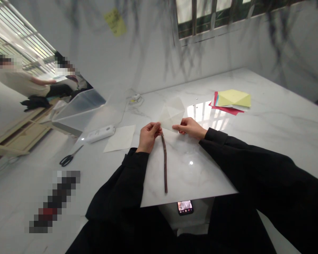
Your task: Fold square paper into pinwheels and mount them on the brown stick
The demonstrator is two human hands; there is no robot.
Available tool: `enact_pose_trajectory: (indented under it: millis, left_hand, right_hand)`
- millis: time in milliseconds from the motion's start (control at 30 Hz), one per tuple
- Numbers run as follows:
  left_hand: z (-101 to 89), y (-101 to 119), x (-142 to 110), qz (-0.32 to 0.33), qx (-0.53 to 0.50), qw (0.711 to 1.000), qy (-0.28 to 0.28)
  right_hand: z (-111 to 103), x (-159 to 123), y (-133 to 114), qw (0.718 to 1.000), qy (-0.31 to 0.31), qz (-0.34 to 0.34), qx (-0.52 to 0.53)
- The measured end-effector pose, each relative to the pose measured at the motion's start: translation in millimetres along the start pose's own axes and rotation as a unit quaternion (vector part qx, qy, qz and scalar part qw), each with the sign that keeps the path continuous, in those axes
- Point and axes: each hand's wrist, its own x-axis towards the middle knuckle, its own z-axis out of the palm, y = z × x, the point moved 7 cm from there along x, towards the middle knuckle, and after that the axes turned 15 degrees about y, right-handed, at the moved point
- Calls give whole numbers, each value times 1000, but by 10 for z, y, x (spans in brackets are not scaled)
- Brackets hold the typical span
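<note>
Both of my hands hold a folded white sheet of paper (172,113) just above the white marble table (267,130). My left hand (148,135) pinches its lower left corner. My right hand (189,127) pinches its lower right edge. The paper shows diagonal creases and stands tilted up toward me. A thin dark brown stick (164,164) lies on the table below my left hand, running toward the table's near edge. Both arms wear black sleeves.
A flat white sheet (120,138) lies left of my hands, beside a white power strip (99,134), black scissors (69,158) and a clear plastic bin (79,109). Yellow and red papers (231,100) are stacked at the right. A phone (185,207) sits below the table edge. Two people sit far left.
</note>
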Motion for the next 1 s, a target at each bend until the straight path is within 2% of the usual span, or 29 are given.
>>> enact_pose_trajectory:
  millis: [267, 400, 567, 767, 1000]
  left_hand:
    - [0, -4, -16, 4, 22, 1000, -10]
    - [60, -21, -61, -5, 30, 999, -30]
    - [109, -10, -99, -10, 23, 999, -45]
    - [122, -26, -108, -13, 43, 996, -71]
    - [190, -7, -155, -10, -3, 997, -77]
  right_hand:
    - [-49, 22, -15, 998, 50, 5, 33]
    - [-21, 0, -17, 999, 28, 1, 24]
    - [20, -37, -30, 999, -15, -25, -42]
    - [-108, -12, -69, 996, 81, -30, 18]
    - [-51, -69, -95, 997, 62, -19, 31]
